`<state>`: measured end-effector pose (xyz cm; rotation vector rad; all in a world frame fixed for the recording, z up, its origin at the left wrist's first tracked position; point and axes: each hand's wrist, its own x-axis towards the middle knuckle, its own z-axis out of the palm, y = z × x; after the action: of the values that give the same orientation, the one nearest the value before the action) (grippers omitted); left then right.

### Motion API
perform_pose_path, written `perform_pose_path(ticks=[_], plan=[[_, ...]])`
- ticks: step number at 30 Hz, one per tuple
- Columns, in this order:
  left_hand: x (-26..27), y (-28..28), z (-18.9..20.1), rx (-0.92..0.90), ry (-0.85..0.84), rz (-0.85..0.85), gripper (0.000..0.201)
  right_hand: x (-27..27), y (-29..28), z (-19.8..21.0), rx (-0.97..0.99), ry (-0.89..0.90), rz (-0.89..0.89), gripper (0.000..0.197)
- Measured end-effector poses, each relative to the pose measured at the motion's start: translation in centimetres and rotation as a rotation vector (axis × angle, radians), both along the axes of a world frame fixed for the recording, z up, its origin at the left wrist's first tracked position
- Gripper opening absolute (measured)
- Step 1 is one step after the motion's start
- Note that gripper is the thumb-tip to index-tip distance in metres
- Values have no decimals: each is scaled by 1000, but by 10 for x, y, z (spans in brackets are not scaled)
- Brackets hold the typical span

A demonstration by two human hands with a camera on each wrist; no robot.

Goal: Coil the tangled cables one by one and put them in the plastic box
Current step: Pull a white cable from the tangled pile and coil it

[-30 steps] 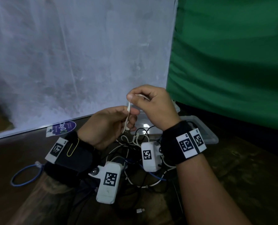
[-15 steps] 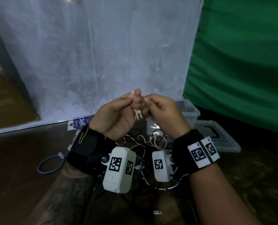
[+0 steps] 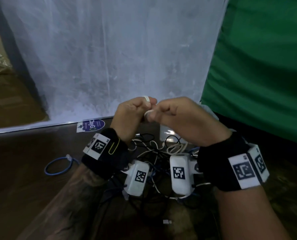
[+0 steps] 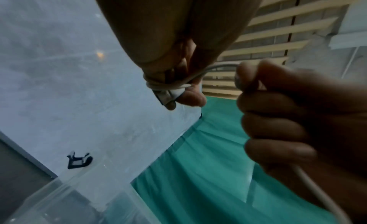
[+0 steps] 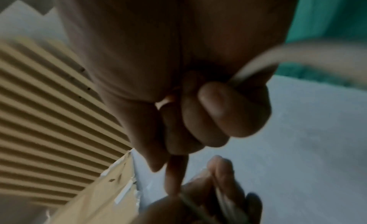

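- Hands meet at the centre of the head view: the left hand (image 3: pixel 132 111) has its fingers (image 4: pixel 190 98) curled round a white cable (image 3: pixel 147 99) wound in turns about them, the metal plug end pinched at the tips.
- The right hand (image 3: pixel 177 116) is closed in a fist on the free run of the same cable, which trails out of the lower right of the left wrist view.
- The tangled cables (image 3: pixel 158 149) lie on the table (image 3: pixel 23 170) just below the wrists; the plastic box (image 4: pixel 65 200) is behind the hands, mostly covered by them.
- Risk, as I judge it: the turns sit near the fingertips and could slide off if the right hand pulls too hard; the trailing run may also snag in the tangle and drag other leads up.
- Hard to tell: how much cable is left to wind, and whether it is free of the pile. The right wrist view is blurred and dim.
- A blue cable (image 3: pixel 57 168) loop lies apart at the left.
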<state>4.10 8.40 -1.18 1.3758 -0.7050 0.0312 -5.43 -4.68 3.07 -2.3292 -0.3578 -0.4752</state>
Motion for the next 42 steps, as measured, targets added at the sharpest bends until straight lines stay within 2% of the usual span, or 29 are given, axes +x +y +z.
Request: perform_pose_path(ticks=[2, 4, 8, 11, 13, 16, 18, 20, 21, 23, 26, 30, 33, 36, 39, 42], plan=[[-10, -4, 1, 52, 10, -119, 33, 0, -10, 1, 27, -83, -48, 20], [-16, -7, 2, 10, 93, -272, 30, 1, -23, 1, 72, -163, -92, 20], [-20, -4, 7, -5, 189, -467, 26, 10, -40, -8, 224, -233, -126, 12], [-21, 3, 13, -120, 302, -639, 24, 19, -32, -18, 349, -206, -61, 13], [-19, 5, 17, -290, 392, -707, 22, 28, -20, -26, 420, -156, -44, 18], [-10, 6, 18, -531, 492, -638, 23, 37, -5, -37, 357, -59, -53, 28], [-2, 6, 18, -624, 516, -491, 26, 35, -2, -37, 149, 10, -51, 36], [7, 10, 18, -669, 523, -362, 24, 29, 0, -33, -68, 59, -12, 34], [11, 12, 17, -673, 518, -317, 22, 25, 0, -30, -108, 83, 8, 31], [17, 14, 14, -624, 455, -243, 20, 17, 3, -23, -118, 110, 23, 27], [17, 9, 7, -459, 219, -67, 16, 7, 6, -13, -150, 135, 9, 24], [12, 6, 1, -129, -5, 89, 15, -6, 0, 2, 59, 45, 38, 16], [5, 2, 1, 76, 9, -25, 20, -5, -14, 6, 163, -139, -8, 18], [-8, -4, 0, 116, 107, -235, 26, 6, -31, -4, 186, -231, -92, 17], [-15, -7, 0, 48, 211, -417, 26, 20, -45, -18, 245, -255, -148, 15], [-16, -11, 7, -111, 344, -594, 21, 34, -50, -33, 279, -207, -146, 18]])
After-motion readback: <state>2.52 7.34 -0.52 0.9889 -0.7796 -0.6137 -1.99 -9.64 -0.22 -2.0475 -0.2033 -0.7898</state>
